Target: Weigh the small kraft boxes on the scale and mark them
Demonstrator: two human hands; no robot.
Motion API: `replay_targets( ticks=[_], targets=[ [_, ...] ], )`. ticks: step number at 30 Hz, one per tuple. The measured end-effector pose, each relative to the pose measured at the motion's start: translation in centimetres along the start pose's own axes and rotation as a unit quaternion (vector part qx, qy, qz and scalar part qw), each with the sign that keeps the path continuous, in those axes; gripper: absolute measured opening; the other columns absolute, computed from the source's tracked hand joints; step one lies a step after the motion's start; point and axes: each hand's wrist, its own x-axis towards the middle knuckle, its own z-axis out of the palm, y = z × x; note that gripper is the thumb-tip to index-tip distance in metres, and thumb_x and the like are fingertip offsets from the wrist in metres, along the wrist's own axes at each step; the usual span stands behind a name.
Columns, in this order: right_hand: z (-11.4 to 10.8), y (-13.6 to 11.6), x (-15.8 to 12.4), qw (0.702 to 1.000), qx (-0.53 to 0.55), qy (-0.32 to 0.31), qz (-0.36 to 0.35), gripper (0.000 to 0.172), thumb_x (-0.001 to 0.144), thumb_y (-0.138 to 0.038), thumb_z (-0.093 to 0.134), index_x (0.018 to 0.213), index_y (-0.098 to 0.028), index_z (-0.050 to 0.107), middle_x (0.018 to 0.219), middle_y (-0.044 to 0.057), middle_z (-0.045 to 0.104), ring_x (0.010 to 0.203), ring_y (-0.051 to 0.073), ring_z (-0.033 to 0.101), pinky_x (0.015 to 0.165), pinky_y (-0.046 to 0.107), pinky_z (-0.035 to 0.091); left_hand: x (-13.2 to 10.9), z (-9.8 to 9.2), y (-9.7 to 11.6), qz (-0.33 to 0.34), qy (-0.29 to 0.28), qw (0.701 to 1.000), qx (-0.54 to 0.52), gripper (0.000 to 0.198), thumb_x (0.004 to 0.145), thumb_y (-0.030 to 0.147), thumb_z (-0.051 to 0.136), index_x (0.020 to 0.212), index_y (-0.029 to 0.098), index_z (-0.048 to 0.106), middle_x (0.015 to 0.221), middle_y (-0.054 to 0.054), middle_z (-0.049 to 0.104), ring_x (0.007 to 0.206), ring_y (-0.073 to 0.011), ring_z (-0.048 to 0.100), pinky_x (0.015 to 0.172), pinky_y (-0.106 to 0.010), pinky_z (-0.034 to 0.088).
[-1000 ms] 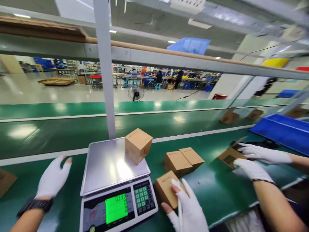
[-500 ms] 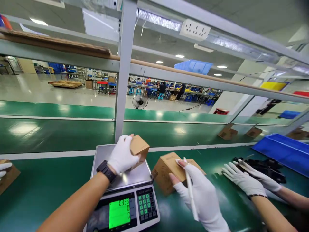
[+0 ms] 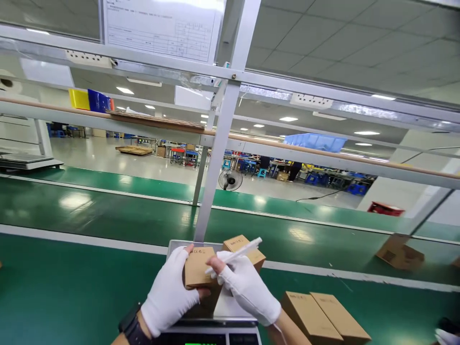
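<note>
My left hand (image 3: 170, 293), in a white fingertip-less glove and with a dark watch at the wrist, is closed around the side of a small brown cardboard box (image 3: 200, 266) above the scale. Between the thumb and fingers of my right hand (image 3: 249, 290), gloved alike, is a slim white pen (image 3: 244, 250). Its lower end is at the top of that box; whether it touches I cannot tell. Behind my right hand a second cardboard box (image 3: 239, 242) stands at the back of the weighing scale (image 3: 230, 306). The scale's display is mostly cut off below.
Two more cardboard boxes (image 3: 311, 314) sit side by side on the green bench (image 3: 82, 287), right of the scale. A metal upright (image 3: 220, 158) rises behind the scale. Farther right, another box (image 3: 400, 254) lies beyond the white strip. A gloved hand (image 3: 445, 337) shows at the lower right edge.
My view has swung. My right hand, with the pen, has gone from a box beside the scale to the box in my left hand. A second box now shows on the scale.
</note>
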Motion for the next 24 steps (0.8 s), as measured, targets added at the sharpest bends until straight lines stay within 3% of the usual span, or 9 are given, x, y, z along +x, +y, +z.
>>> replay_targets(
  ticks=[4, 11, 18, 24],
  targets=[
    [1.8, -0.6, 1.7, 0.997, -0.044, 0.044, 0.038, 0.048, 0.095, -0.05, 0.042, 0.06, -0.02, 0.054, 0.059, 0.002, 0.061, 0.06, 0.018, 0.06, 0.064, 0.029, 0.046, 0.1, 0.4, -0.3, 0.005, 0.007, 1.0, 0.012, 0.083, 0.055, 0.024, 0.082, 0.131, 0.02, 0.051, 0.129, -0.013, 0.056, 0.118, -0.0337, 0.056, 0.108, -0.051, 0.044],
    [2.7, -0.7, 2.6, 0.984, -0.167, 0.038, 0.047, 0.042, 0.095, -0.043, 0.037, 0.064, -0.022, 0.056, 0.07, 0.008, 0.068, 0.074, 0.025, 0.066, 0.07, 0.034, 0.047, 0.2, 0.2, -0.1, 0.009, -0.013, 1.0, -0.007, 0.078, 0.057, 0.023, 0.079, 0.129, 0.023, 0.05, 0.128, -0.009, 0.056, 0.118, -0.0291, 0.055, 0.108, -0.045, 0.045],
    [2.7, -0.8, 2.6, 0.978, -0.192, 0.044, 0.072, 0.04, 0.096, -0.038, 0.038, 0.068, -0.02, 0.058, 0.081, 0.01, 0.071, 0.079, 0.023, 0.066, 0.072, 0.031, 0.045, 0.3, 0.2, 0.0, -0.011, -0.018, 1.0, -0.001, 0.078, 0.057, 0.025, 0.08, 0.129, 0.023, 0.05, 0.129, -0.008, 0.054, 0.118, -0.0284, 0.054, 0.107, -0.043, 0.045],
    [2.7, -0.7, 2.6, 0.981, -0.166, 0.047, 0.089, 0.038, 0.097, -0.036, 0.039, 0.067, -0.02, 0.058, 0.078, 0.008, 0.07, 0.078, 0.021, 0.065, 0.071, 0.028, 0.044, 0.2, 0.1, -0.1, -0.01, -0.023, 1.0, 0.003, 0.078, 0.058, 0.025, 0.081, 0.13, 0.023, 0.05, 0.129, -0.008, 0.054, 0.118, -0.0286, 0.054, 0.108, -0.043, 0.044]
  ],
)
